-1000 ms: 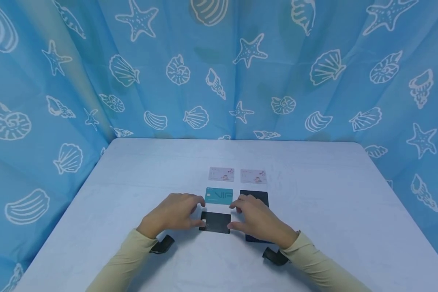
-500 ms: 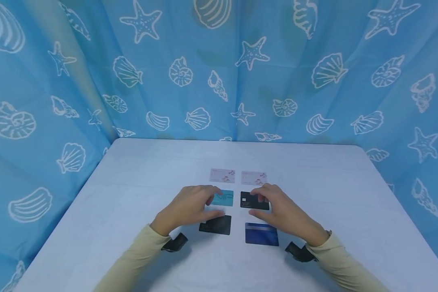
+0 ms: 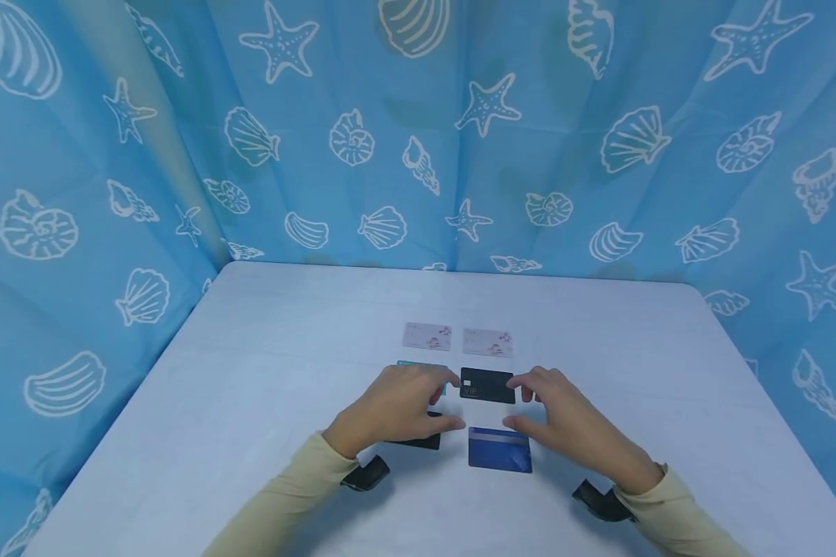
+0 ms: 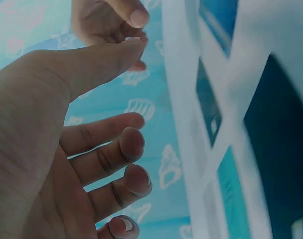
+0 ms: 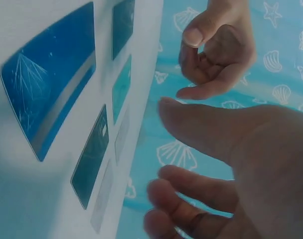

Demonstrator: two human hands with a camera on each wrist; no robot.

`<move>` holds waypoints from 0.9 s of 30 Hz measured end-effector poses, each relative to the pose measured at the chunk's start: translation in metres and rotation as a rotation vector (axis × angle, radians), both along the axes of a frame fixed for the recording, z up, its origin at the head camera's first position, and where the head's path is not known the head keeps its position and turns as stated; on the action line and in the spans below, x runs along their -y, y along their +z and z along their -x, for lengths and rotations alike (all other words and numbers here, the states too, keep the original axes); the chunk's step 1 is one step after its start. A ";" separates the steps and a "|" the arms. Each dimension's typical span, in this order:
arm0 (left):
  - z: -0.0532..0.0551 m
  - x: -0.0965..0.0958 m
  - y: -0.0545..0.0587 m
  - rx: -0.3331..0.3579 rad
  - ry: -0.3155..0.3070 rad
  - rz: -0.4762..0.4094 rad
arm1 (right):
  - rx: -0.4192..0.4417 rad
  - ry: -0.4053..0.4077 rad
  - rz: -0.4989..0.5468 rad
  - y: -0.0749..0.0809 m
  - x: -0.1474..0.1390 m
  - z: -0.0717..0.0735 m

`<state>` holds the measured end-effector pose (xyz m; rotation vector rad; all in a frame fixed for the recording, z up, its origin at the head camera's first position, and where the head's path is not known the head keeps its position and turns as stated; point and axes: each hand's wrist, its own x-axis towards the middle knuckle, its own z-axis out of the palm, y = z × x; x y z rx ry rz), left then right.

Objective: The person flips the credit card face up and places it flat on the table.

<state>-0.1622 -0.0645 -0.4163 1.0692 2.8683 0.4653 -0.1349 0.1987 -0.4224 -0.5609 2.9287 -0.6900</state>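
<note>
In the head view my left hand (image 3: pixel 393 402) hovers over the left column of cards, thumb and forefinger apart and nothing between them. Beneath it, a teal card (image 3: pixel 418 363) and a black card (image 3: pixel 425 443) are mostly hidden. My right hand (image 3: pixel 571 422) faces it from the other side, its fingers also spread and holding nothing. Between the fingertips of both hands lies a black VIP card (image 3: pixel 486 384) on the table. Just below it is a blue card (image 3: pixel 499 450) with a grey stripe. Both wrist views show the hands raised off the cards.
Two pale printed cards, one on the left (image 3: pixel 427 336) and one on the right (image 3: pixel 488 343), lie beyond the others. All rest flat on a white-covered table (image 3: pixel 286 333). A blue curtain (image 3: pixel 418 155) with shell and starfish prints hangs behind it.
Both hands have moved right, away from the lower black card to around the black VIP card. The blue card and VIP card, earlier covered by the right hand, are now uncovered.
</note>
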 end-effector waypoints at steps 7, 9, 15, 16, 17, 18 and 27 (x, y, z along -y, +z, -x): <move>-0.007 -0.015 -0.019 0.027 -0.036 0.054 | 0.094 0.010 -0.120 -0.014 0.006 -0.004; -0.009 -0.019 -0.022 0.031 -0.033 0.075 | 0.124 0.008 -0.150 -0.016 0.007 -0.006; -0.013 -0.025 -0.029 0.048 -0.040 0.091 | 0.192 0.031 -0.184 -0.017 0.005 -0.006; -0.013 -0.026 -0.030 0.053 -0.039 0.089 | 0.198 0.040 -0.186 -0.017 0.004 -0.006; -0.013 -0.026 -0.031 0.057 -0.040 0.087 | 0.199 0.047 -0.188 -0.017 0.004 -0.006; -0.013 -0.026 -0.032 0.058 -0.040 0.090 | 0.197 0.056 -0.190 -0.017 0.003 -0.006; -0.011 -0.025 -0.038 0.046 -0.050 0.118 | 0.157 0.075 -0.166 -0.023 0.004 -0.005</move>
